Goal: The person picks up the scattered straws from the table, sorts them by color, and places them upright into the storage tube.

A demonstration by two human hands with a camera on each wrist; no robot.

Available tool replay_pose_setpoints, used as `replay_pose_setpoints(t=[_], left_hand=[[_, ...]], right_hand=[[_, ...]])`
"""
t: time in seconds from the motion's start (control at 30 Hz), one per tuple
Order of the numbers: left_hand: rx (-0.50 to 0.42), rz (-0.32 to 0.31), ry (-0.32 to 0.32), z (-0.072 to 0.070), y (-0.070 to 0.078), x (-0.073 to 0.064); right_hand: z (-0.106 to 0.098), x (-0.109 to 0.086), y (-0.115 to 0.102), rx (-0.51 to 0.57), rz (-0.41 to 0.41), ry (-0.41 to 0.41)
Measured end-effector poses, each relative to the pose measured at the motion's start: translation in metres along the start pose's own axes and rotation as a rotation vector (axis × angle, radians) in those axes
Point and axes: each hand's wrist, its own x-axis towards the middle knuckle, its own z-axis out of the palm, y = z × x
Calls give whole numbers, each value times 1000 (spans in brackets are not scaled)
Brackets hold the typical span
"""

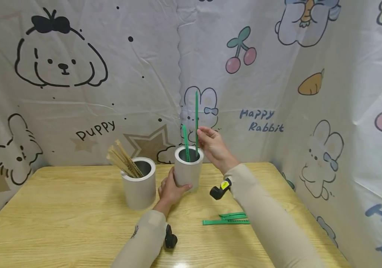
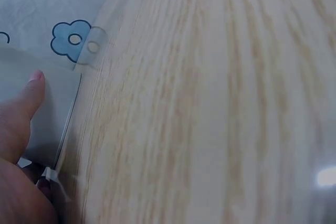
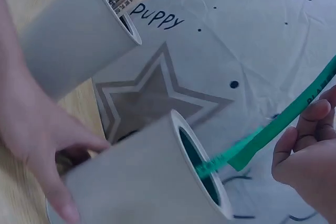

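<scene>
My left hand [image 1: 172, 190] grips the lower side of a white cylindrical holder [image 1: 188, 174] on the table, its thumb across the front. A green wrapped straw [image 1: 186, 141] leans inside that holder. My right hand [image 1: 215, 147] pinches another green wrapped straw [image 1: 196, 111] nearly upright over the mouth. In the right wrist view, the lower end of this held straw [image 3: 283, 124] is at the opening, close beside the straw inside. The left wrist view shows only the left thumb [image 2: 26, 103] and part of the hand against the holder's pale wall.
To the left stands a second white holder [image 1: 140, 193] with several tan wrapped straws [image 1: 120, 158] leaning out. Several green wrapped straws [image 1: 224, 222] lie on the wooden table [image 1: 63, 223] at the right, partly behind my right sleeve. A printed cloth [image 1: 127, 74] hangs behind.
</scene>
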Motion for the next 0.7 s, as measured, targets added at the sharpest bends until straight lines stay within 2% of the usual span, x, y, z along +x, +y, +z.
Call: replay_pose_setpoints(t=[0.13,0.2,0.27,0.4,0.53,0.7], left_hand=[[1,0,-7,0,1,-1],[1,-4,-13,-1,2,-1],[6,-10,-19,0,3,-1],[9,-10,-14,-1,5,-2],[1,1,-1,-3,6,-3],[-5,-4,-11,-3,6,-5]], right_hand=[[9,13,17,-55,21,65],[7,15,23,-165,50,87],[-3,14,26,-299,82,75],[-35,5,22,-530,110,24],[-75,-11,10,-642,124,-38],[-131,-46,8,-772,191,-192]])
